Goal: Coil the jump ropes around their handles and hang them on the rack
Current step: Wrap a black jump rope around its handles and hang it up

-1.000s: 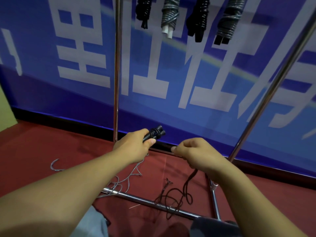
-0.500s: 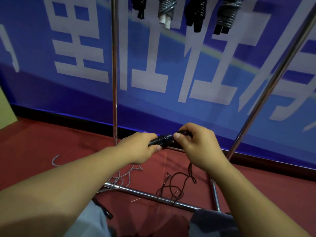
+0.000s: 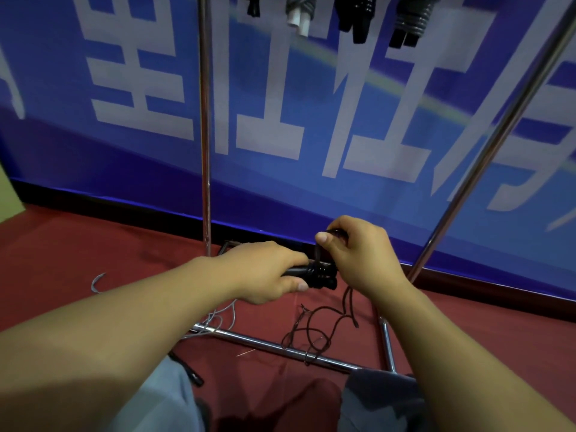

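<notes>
In the head view the left hand (image 3: 265,272) grips the black handles (image 3: 314,275), fingers curled round them, while the right hand (image 3: 358,254) pinches the dark rope (image 3: 318,332), which trails to the red floor (image 3: 93,244) across the rack (image 3: 280,346) base.

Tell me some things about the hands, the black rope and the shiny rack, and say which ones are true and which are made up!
1. The left hand grips the black jump-rope handles. True.
2. The right hand is empty and flat. False: it pinches the thin black rope above the handles.
3. All of the dark rope is wound up. False: loose loops lie on the red floor, across the shiny metal rack's bottom bar.
4. Coiled jump ropes already hang at the top. True.
5. A grey rope lies on the floor. True.
</notes>
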A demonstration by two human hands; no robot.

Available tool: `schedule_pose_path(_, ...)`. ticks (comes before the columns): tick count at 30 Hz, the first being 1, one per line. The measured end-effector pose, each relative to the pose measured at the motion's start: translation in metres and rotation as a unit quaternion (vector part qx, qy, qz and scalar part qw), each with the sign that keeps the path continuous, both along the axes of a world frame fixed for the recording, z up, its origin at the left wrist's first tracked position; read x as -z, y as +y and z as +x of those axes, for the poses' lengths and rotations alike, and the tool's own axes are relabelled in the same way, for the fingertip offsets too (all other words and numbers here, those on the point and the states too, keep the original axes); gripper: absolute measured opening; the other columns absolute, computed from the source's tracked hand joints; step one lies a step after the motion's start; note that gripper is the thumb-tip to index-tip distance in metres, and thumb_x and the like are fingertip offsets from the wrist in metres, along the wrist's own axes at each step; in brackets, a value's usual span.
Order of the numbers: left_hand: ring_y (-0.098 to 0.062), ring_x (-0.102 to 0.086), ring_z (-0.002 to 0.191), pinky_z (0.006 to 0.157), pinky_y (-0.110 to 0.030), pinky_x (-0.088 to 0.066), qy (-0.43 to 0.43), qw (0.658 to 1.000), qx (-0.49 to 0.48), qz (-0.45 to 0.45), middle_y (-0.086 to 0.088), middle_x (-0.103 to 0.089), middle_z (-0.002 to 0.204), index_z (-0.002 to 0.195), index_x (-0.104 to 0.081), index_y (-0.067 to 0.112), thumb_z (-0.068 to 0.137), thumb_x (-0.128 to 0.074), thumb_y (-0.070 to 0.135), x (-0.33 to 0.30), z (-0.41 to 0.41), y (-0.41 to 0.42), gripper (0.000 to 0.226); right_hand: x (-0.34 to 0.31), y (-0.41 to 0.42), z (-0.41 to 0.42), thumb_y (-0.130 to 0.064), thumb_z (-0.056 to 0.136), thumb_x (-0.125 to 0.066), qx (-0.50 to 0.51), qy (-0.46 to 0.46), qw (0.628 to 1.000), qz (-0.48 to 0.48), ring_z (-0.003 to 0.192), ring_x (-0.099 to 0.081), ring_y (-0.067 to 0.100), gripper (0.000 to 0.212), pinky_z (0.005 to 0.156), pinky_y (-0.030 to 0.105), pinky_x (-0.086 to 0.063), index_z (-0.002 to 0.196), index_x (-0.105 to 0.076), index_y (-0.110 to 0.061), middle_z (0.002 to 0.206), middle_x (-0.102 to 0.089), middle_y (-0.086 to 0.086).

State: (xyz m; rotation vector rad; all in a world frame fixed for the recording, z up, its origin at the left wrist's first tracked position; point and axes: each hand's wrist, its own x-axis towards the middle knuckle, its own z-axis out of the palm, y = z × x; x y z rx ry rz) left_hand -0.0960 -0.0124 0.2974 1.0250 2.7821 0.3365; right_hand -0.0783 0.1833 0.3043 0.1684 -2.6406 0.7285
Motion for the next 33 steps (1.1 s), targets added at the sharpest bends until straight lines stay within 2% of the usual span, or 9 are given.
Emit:
schedule_pose_path(4, -0.003, -0.046, 0.062, 0.065, -0.033, -0.041, 0.039, 0.999, 0.013, -0.004, 0.012, -0.050, 0.068, 0.120, -0.055, 0.038, 0.098, -0.052, 0.053, -0.009, 0.008, 0.001, 0.027, -0.001, 0.005, -0.003, -0.044, 0.092, -0.067, 0.011, -0.025, 0.999, -0.039, 0.076, -0.061, 0.013, 0.020, 0.066, 0.032, -0.049, 0.087, -0.067, -0.024, 0.073, -0.065, -0.007)
schedule_pose_path(8, -0.014, -0.042, 0.065, 0.066, -0.033, -0.036, 0.085, 0.996, 0.022, -0.018, 0.009, -0.042, 0.064, 0.118, -0.054, 0.036, 0.099, -0.050, 0.054, -0.016, 0.015, 0.002, 0.026, -0.003, 0.005, -0.005, -0.039, 0.089, -0.072, 0.012, -0.050, 0.994, -0.095, 0.075, -0.066, 0.013, 0.020, 0.068, 0.030, -0.051, 0.083, -0.073, -0.020, 0.074, -0.070, -0.005)
schedule_pose_path(12, -0.008, -0.035, 0.056, 0.066, -0.033, -0.031, 0.113, 0.993, 0.034, -0.016, 0.009, -0.038, 0.060, 0.116, -0.053, 0.037, 0.099, -0.048, 0.054, -0.021, 0.020, 0.000, 0.025, -0.002, 0.011, -0.010, -0.042, 0.082, -0.080, -0.005, -0.096, 0.977, -0.190, 0.068, -0.067, 0.012, 0.024, 0.068, 0.033, -0.055, 0.077, -0.074, -0.019, 0.070, -0.072, -0.004)
schedule_pose_path(16, -0.010, -0.036, 0.056, 0.066, -0.035, -0.036, 0.133, 0.990, 0.044, -0.006, 0.008, -0.039, 0.060, 0.118, -0.050, 0.037, 0.099, -0.046, 0.056, -0.021, 0.023, 0.000, 0.028, -0.003, 0.014, -0.012, -0.038, 0.079, -0.082, -0.028, -0.135, 0.956, -0.258, 0.056, -0.058, 0.003, 0.026, 0.058, 0.021, -0.047, 0.080, -0.073, -0.014, 0.061, -0.066, -0.009)
schedule_pose_path(22, -0.003, -0.040, 0.053, 0.060, -0.031, -0.031, 0.105, 0.985, 0.029, 0.134, 0.012, -0.041, 0.054, 0.122, -0.037, 0.051, 0.095, -0.053, 0.056, -0.017, 0.021, -0.004, 0.031, -0.007, 0.010, -0.010, -0.051, 0.073, -0.075, -0.079, -0.248, 0.911, -0.320, 0.067, -0.063, 0.018, 0.044, 0.064, 0.028, -0.051, 0.087, -0.071, -0.010, 0.071, -0.070, 0.004)
schedule_pose_path(24, -0.002, -0.044, 0.053, 0.059, -0.029, -0.030, 0.088, 0.978, 0.022, 0.187, 0.012, -0.046, 0.053, 0.120, -0.042, 0.051, 0.094, -0.056, 0.054, -0.016, 0.021, -0.004, 0.029, -0.008, 0.010, -0.008, -0.040, 0.081, -0.080, -0.109, -0.278, 0.910, -0.289, 0.071, -0.060, 0.018, 0.039, 0.067, 0.029, -0.048, 0.098, -0.071, -0.006, 0.076, -0.069, 0.006)
schedule_pose_path(27, -0.002, -0.049, 0.054, 0.055, -0.027, -0.031, 0.062, 0.969, 0.001, 0.240, 0.023, -0.055, 0.060, 0.122, -0.055, 0.046, 0.094, -0.057, 0.053, -0.015, 0.020, -0.001, 0.029, -0.006, 0.010, -0.006, -0.018, 0.094, -0.062, -0.120, -0.269, 0.916, -0.272, 0.061, -0.048, 0.013, 0.014, 0.061, 0.029, -0.041, 0.082, -0.067, -0.012, 0.059, -0.059, -0.004)
schedule_pose_path(30, -0.012, -0.054, 0.056, 0.055, -0.037, -0.045, 0.038, 0.953, -0.012, 0.301, 0.007, -0.060, 0.065, 0.117, -0.056, 0.044, 0.091, -0.056, 0.057, -0.015, 0.017, 0.001, 0.029, -0.002, 0.004, -0.011, -0.018, 0.091, -0.059, -0.103, -0.275, 0.908, -0.300, 0.057, -0.045, 0.013, 0.021, 0.055, 0.029, -0.036, 0.071, -0.064, -0.022, 0.055, -0.056, -0.007)
schedule_pose_path(33, -0.018, -0.058, 0.061, 0.059, -0.042, -0.048, 0.035, 0.936, -0.026, 0.350, 0.001, -0.062, 0.069, 0.108, -0.058, 0.039, 0.088, -0.054, 0.056, -0.014, 0.015, 0.001, 0.026, -0.005, 0.000, -0.011, -0.026, 0.088, -0.059, -0.109, -0.287, 0.905, -0.294, 0.051, -0.044, 0.011, 0.013, 0.048, 0.026, -0.032, 0.079, -0.061, -0.017, 0.063, -0.055, -0.002)
